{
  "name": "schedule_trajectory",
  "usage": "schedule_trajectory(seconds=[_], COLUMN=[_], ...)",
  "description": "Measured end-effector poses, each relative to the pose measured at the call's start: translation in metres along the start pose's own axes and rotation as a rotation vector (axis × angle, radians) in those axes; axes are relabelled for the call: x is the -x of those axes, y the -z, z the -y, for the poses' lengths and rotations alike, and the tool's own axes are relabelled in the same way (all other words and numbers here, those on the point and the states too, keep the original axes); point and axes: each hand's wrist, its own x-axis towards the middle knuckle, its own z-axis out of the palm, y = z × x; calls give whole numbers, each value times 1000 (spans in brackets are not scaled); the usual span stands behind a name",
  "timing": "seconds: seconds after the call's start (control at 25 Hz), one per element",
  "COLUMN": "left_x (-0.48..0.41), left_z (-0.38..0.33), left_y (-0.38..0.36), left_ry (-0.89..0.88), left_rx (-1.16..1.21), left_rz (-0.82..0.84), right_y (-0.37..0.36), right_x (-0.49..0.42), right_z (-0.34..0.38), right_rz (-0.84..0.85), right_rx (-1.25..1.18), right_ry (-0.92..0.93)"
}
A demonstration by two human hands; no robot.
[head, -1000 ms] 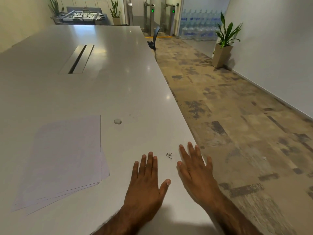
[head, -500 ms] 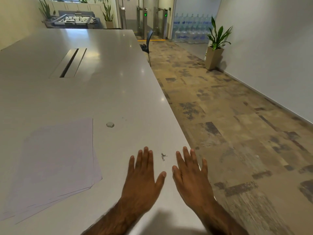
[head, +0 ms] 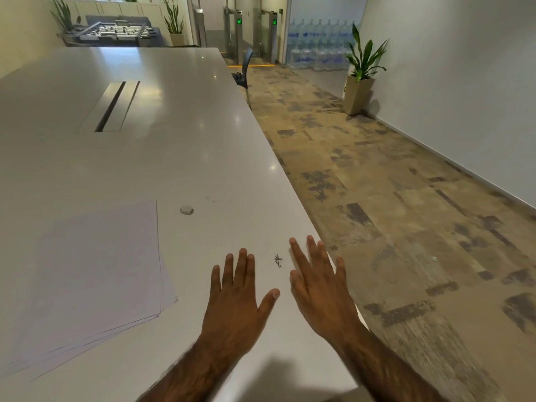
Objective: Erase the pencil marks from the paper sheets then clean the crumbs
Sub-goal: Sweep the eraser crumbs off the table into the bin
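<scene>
Dark grey eraser crumbs (head: 278, 260) are being flanked on the white table (head: 174, 158) by flat, empty, spread-open left hand (head: 236, 297) and right hand (head: 320, 282); sweeping together is being judged next.

A long, glossy white tabletop (head: 174, 158) has a recessed grey cable slot (head: 111, 107) near its middle and a small round grey disc (head: 186, 210) on it. Patchy tan-and-grey carpet (head: 377, 198) runs alongside. A leafy green plant in a beige square planter (head: 359, 82) stands by the white wall (head: 464, 82), near stacked water bottles (head: 316, 44).
</scene>
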Motion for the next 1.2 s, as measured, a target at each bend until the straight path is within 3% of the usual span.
schedule_trajectory(seconds=[0.2,0.32,0.4,0.64,0.76,0.88,1.04,1.2], left_x=[-12,-5,-3,-1,21,30,9,-1], left_z=[-15,-17,-22,-34,-5,5,-27,-49], left_y=[9,11,12,16,10,14,12,11], left_ry=[-125,64,152,-106,94,219,115,-55], left_rx=[104,62,28,171,17,-32,71,29], left_rz=[2,-46,7,2,-77,-40,19,30], right_y=[2,0,0,-1,0,1,-2,-2], right_x=[1,1,-2,-3,-3,-3,-3,-3], right_z=[2,1,0,0,1,0,-1,-2], right_rz=[-43,-76,-92,-110,-87,-77,-66,-95], right_rx=[-45,-124,-156,-163,-151,-119,-77,-93], right_ry=[-49,-63,-75,-78,-88,-84,-64,-16])
